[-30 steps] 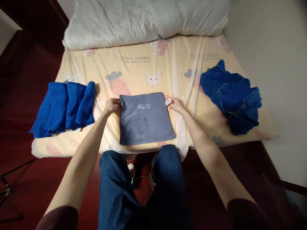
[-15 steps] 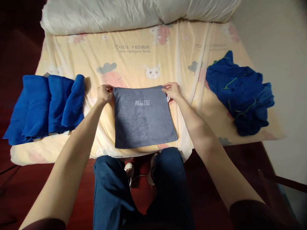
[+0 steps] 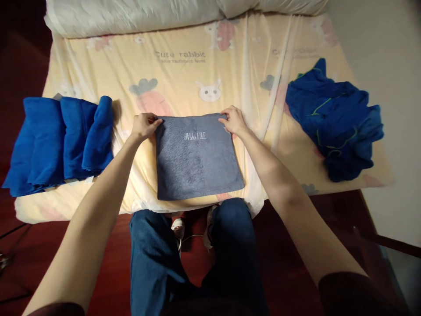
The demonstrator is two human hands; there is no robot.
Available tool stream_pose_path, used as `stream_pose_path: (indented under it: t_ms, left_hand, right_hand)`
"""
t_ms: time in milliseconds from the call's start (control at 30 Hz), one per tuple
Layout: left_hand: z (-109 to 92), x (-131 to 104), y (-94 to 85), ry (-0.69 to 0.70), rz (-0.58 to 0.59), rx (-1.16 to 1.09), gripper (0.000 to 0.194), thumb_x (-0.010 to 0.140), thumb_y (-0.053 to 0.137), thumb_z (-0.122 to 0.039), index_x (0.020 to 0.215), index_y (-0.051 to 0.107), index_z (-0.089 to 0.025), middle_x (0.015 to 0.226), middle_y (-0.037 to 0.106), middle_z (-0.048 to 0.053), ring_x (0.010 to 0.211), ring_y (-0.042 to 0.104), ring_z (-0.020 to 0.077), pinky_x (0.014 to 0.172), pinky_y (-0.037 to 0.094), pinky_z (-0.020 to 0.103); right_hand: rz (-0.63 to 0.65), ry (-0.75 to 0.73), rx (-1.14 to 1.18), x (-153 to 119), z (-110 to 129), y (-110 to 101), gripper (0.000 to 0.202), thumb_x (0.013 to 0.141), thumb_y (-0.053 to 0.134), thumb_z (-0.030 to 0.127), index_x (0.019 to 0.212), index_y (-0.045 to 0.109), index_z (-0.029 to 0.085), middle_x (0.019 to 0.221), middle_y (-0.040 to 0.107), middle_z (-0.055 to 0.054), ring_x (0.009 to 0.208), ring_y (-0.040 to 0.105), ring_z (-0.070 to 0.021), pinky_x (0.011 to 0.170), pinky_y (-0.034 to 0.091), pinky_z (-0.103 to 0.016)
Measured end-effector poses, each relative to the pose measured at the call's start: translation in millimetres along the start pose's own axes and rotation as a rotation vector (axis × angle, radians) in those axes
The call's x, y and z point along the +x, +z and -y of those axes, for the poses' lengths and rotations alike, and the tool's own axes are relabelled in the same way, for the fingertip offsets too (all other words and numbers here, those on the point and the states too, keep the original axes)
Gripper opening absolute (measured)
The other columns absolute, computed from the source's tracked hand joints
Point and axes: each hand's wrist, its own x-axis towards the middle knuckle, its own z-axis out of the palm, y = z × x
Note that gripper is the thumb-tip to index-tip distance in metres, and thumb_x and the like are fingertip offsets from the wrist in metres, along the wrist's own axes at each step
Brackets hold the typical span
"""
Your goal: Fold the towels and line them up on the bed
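A grey towel (image 3: 199, 162) with white lettering, upside down from my side, lies spread flat near the front edge of the bed. My left hand (image 3: 144, 125) pinches its far left corner between thumb and fingers. At the far right corner, my right hand (image 3: 233, 119) grips the cloth the same way. Both hands rest close to the bed surface, and the fingertips partly cover the corners.
Folded blue cloths (image 3: 62, 145) lie overlapping on the left. A crumpled blue cloth (image 3: 335, 118) with green edging sits on the right. Behind, a rolled white quilt (image 3: 131, 17) crosses the yellow rabbit-print sheet (image 3: 180, 83). A pale wall (image 3: 388, 109) borders the right.
My fingers have shifted slightly inward on the towel's far corners, the thumbs now lying over its top. The whole view has tilted a little; the blue cloths stay in place.
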Motion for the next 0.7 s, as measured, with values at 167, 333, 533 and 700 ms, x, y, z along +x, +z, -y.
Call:
stream_pose_path:
  t_ms: [167, 333, 533, 700]
  left_hand:
    - [8, 0, 7.3, -0.001, -0.067, -0.022, 0.037, 0.083, 0.064, -0.036, 0.106, 0.074, -0.009, 0.097, 0.075, 0.012, 0.094, 0.07, 0.0235, 0.097, 0.057, 0.039]
    - [15, 5, 21.4, -0.044, -0.133, -0.025, 0.033, 0.088, 0.062, -0.033, 0.11, 0.072, -0.01, 0.103, 0.075, 0.015, 0.102, 0.069, 0.0275, 0.103, 0.055, 0.045]
    - [-29, -36, 36.2, 0.151, -0.244, 0.147, 0.055, 0.098, 0.052, -0.04, 0.148, 0.055, -0.017, 0.157, 0.052, 0.017, 0.152, 0.039, 0.0369, 0.127, 0.03, 0.06]
    - [-73, -80, 72.7, 0.323, -0.044, 0.202, 0.07, 0.102, 0.041, -0.056, 0.161, 0.045, -0.019, 0.173, 0.031, 0.01, 0.164, 0.012, 0.0356, 0.133, 0.007, 0.061]
  right_hand:
    - [0.001, 0.008, -0.008, 7, 2, 1, 0.015, 0.095, 0.069, 0.034, 0.091, 0.073, 0.019, 0.091, 0.067, -0.006, 0.088, 0.066, -0.0203, 0.096, 0.057, -0.042]
    - [-0.09, 0.009, -0.001, 15, -2, 6, 0.027, 0.102, 0.06, 0.042, 0.098, 0.072, 0.019, 0.098, 0.067, -0.009, 0.095, 0.065, -0.0224, 0.101, 0.056, -0.047]
    - [-0.124, 0.018, -0.09, -9, 37, 9, 0.048, 0.109, 0.039, 0.046, 0.138, 0.063, 0.016, 0.141, 0.059, -0.019, 0.139, 0.051, -0.0347, 0.12, 0.041, -0.063]
    - [0.103, -0.186, -0.176, -59, 106, 30, 0.06, 0.109, 0.032, 0.047, 0.161, 0.043, 0.02, 0.171, 0.035, -0.011, 0.162, 0.022, -0.0355, 0.131, 0.017, -0.067]
